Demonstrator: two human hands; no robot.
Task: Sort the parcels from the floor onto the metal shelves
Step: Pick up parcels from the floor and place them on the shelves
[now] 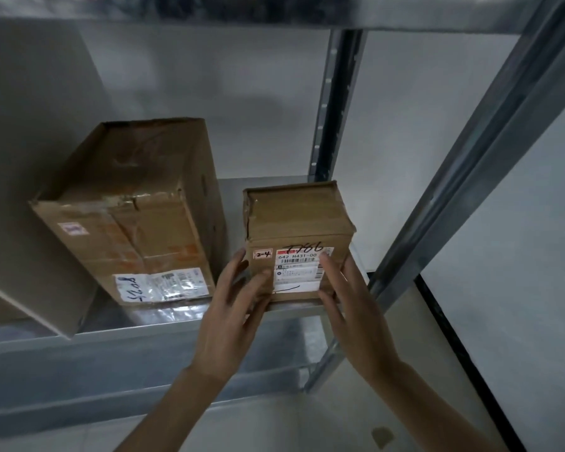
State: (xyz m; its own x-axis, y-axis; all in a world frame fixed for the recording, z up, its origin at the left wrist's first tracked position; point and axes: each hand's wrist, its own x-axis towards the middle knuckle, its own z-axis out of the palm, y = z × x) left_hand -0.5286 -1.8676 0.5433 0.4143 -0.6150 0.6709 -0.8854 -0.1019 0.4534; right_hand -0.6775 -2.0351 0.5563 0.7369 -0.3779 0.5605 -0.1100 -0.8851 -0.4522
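Both hands are up at the metal shelf (pixel 163 334) now, and the small cardboard parcel (pixel 296 216) sits right at its front edge, on the right-hand end, close to the slotted upright post (pixel 331 102). The left hand (pixel 232 318) has its fingers stretched out straight against the parcel's front left corner, thumb lying across the lower front face; nothing curled, just flat contact. The right hand (pixel 349 308) mirrors it on the other side, fingers straight and laid along the front right edge, fingertips reaching up over the white shipping label (pixel 299 272). So the two hands are spread apart with the parcel between them, pressing on it rather than gripping. That label carries a handwritten scrawl across the top, and a little tag marked "2-4" (pixel 262 254) sits just to its left. Beside it, well to the left and not touching, stands a taller cardboard box (pixel 134 203), taped and creased, with its own label (pixel 160 285) low on the front. Further left, a large plain carton (pixel 30 158) fills the edge of view.
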